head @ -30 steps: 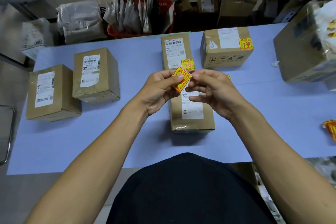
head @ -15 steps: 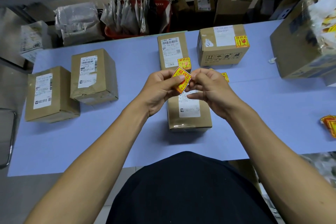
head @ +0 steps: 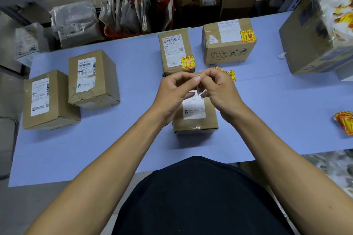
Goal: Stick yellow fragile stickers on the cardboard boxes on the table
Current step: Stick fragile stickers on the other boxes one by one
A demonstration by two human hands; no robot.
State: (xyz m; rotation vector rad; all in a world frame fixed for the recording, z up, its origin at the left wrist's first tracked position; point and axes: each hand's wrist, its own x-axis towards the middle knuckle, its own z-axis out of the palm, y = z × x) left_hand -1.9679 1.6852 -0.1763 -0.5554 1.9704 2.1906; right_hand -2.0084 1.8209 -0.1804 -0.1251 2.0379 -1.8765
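Note:
My left hand and my right hand meet fingertip to fingertip above the near cardboard box. Between them they pinch a sticker, seen edge-on and mostly hidden by the fingers. More yellow fragile stickers show just behind my right knuckles; whether they lie on the table I cannot tell. The middle far box carries a yellow sticker, and so does the right far box, at its corner. Two boxes on the left show only white labels.
A pile of yellow stickers lies at the right edge of the blue table. A large box stands at the far right. Behind the table are wrapped parcels and a red basket of bags.
The sticker, face-on and yellow between my fingers before, is now turned edge-on and nearly hidden. Both hands stay together over the near box.

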